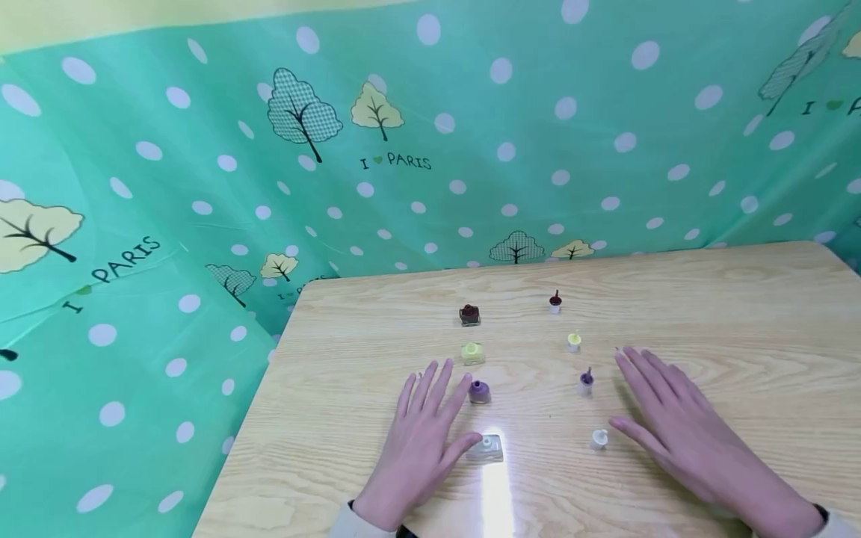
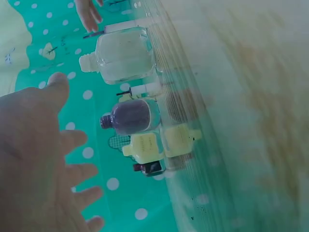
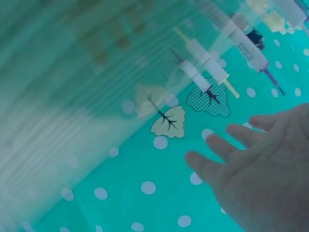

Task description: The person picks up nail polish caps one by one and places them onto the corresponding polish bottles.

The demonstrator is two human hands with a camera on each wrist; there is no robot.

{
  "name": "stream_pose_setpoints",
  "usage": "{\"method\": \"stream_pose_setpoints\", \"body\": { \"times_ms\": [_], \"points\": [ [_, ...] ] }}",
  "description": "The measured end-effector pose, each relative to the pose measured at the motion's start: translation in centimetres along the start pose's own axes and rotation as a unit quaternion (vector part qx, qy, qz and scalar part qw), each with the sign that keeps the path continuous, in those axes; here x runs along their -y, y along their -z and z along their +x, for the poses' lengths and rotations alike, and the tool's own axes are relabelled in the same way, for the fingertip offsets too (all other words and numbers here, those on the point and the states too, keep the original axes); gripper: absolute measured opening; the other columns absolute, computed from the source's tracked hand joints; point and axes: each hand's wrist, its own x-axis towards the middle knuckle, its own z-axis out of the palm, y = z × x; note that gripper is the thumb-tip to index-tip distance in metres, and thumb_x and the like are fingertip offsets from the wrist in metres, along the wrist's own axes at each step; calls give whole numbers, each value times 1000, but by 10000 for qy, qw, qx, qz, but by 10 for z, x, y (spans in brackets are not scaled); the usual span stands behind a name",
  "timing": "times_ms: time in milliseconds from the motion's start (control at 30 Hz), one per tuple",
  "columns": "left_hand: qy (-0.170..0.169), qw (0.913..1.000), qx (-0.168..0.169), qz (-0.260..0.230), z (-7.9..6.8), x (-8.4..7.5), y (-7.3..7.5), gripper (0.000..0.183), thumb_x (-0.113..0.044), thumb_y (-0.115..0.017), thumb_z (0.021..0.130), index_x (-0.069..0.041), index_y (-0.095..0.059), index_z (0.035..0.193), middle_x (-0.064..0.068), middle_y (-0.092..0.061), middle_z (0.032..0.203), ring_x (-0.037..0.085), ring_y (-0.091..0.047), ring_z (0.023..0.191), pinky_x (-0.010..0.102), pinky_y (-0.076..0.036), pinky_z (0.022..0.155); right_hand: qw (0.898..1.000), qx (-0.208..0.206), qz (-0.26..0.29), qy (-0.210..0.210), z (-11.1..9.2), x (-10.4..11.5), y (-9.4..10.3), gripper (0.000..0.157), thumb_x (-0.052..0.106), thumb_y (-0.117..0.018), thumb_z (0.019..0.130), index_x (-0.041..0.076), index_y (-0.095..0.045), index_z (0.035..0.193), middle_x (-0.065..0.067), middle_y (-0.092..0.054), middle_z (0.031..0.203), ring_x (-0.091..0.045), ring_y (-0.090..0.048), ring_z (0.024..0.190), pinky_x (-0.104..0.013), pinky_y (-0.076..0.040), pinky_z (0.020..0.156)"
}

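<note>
Uncapped nail polish bottles stand in a column: a dark red bottle [image 1: 469,315] at the back, a yellow bottle [image 1: 473,353], a purple bottle [image 1: 480,393] and a clear bottle [image 2: 126,55] in front. Their caps stand brush-up to the right: a dark red cap [image 1: 554,305], a yellow cap [image 1: 574,342], a purple cap [image 1: 586,384] and a white cap [image 1: 599,439]. My left hand [image 1: 420,444], fingers spread, is beside the bottles; its thumb overlaps the clear one in the head view. To the right of the caps, my right hand [image 1: 686,430] has straight fingers and holds nothing.
The bottles and caps stand on a light wood-grain table [image 1: 377,321]. A green dotted cloth [image 1: 471,149] with printed trees hangs behind it and along the left side. A bright light reflection lies on the tabletop near the front.
</note>
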Motion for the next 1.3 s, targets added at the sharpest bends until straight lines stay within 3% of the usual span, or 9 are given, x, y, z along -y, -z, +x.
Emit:
{"method": "stream_pose_setpoints", "body": {
  "times_ms": [100,200,300,467,600,700,833,1067,1300],
  "points": [
    [-75,9999,-112,-89,1,1,2,69,-55,-49,98,-23,-30,156,10,-29,161,28,-28,148,50,-24,120,9996,79,251,-139,2,4,3,80,38,-61,97,10,-18,159,-17,-26,161,-36,-24,147,-25,6,122],
    [-87,9992,-283,-262,1,2,5,69,-50,-57,96,-20,-35,154,9,-39,155,25,-40,141,47,-32,117,9967,322,566,-474,5,9,6,75,41,-58,99,9,-23,157,-20,-35,155,-40,-35,138,-44,-12,124],
    [-37,9982,-323,-512,-1,1,6,67,-51,-56,96,-22,-36,153,5,-47,149,22,-48,134,43,-38,113,9908,610,875,-829,7,12,10,71,44,-57,99,6,-31,153,-21,-41,148,-41,-39,133,-60,-33,107],
    [-72,9925,-291,-1186,-3,2,8,63,-52,-53,98,-21,-39,151,1,-54,142,21,-54,128,43,-45,107,9739,1048,1597,-1223,7,15,13,73,53,-62,93,8,-40,147,-18,-46,143,-41,-43,131,-67,-40,96],
    [-172,9831,-423,-1770,-2,5,7,56,-49,-59,96,-18,-50,142,-5,-57,137,15,-55,126,41,-48,103,9677,1077,1952,-1176,6,18,12,73,55,-70,86,14,-46,142,-8,-53,138,-33,-51,127,-58,-45,97],
    [-223,9745,-533,-2168,-3,7,6,51,-47,-63,94,-16,-58,134,-8,-59,133,11,-57,123,38,-50,101,9699,872,2111,-850,4,17,8,67,48,-76,84,15,-52,137,2,-59,128,-19,-57,117,-35,-50,95],
    [-283,9613,-501,-2694,-3,6,5,47,-43,-67,93,-13,-63,128,-6,-61,130,11,-59,120,36,-52,99,9671,747,2392,-431,2,14,2,59,39,-80,82,12,-58,130,13,-62,115,-5,-58,106,-14,-47,90],
    [-91,9353,39,-3538,-4,5,4,45,-43,-71,89,-16,-65,124,-14,-60,126,9,-60,115,33,-53,96,9390,1324,3174,-46,5,1,-5,56,31,-78,85,6,-56,130,-1,-64,118,1,-56,104,-20,-51,81],
    [70,9380,403,-3443,-3,4,3,47,-40,-78,83,-16,-67,122,-12,-65,120,8,-62,111,32,-52,97,9177,1649,3614,16,7,-1,-8,49,29,-74,89,7,-55,129,-4,-63,119,1,-54,99,-20,-51,78]
  ]
}}
